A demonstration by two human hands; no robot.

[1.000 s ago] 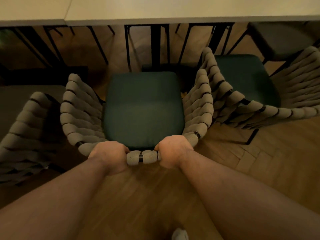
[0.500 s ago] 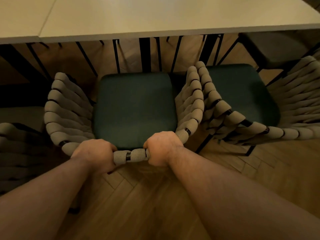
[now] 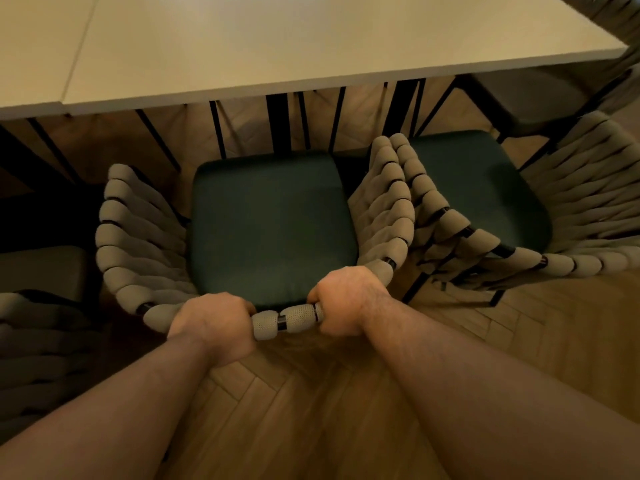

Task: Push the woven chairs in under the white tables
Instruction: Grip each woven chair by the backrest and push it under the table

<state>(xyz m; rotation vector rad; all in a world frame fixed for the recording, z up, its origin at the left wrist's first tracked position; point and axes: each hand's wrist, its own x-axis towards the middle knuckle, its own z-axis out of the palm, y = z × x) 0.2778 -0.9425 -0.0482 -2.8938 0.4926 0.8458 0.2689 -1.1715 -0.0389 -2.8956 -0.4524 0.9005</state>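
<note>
Change since earlier: the woven chair is brought nearer the white tables. The gap between the seat's front edge and the surface's near edge is narrower than one second ago, and more of the tabletop is taken into view. The grip on the back rail is kept as it was.
Left hand: the left hand is set on the back rail, left of its middle. Its fingers are curled over the top of the rail and clamped on it, and the fingertips are hidden on the seat side.
Right hand: the right hand is set on the same rail, right of its middle, where the rail bends toward the armrest. Its fingers are wrapped round the rail and closed on it.
Rail and fingers: the rail is passed under both sets of knuckles. A short padded stretch is left bare between the two hands.
Chair position: the green seat is seen whole, short of the surface's edge and not under it, facing the black legs.
Neighbouring chair: a second woven chair is stood just to the right, its armrest touching or nearly touching the held chair's armrest. Which of the two cannot be told.
Left side: a third chair is partly seen in shadow.
Floor: the wooden herringbone floor is seen beneath the forearms.
</note>
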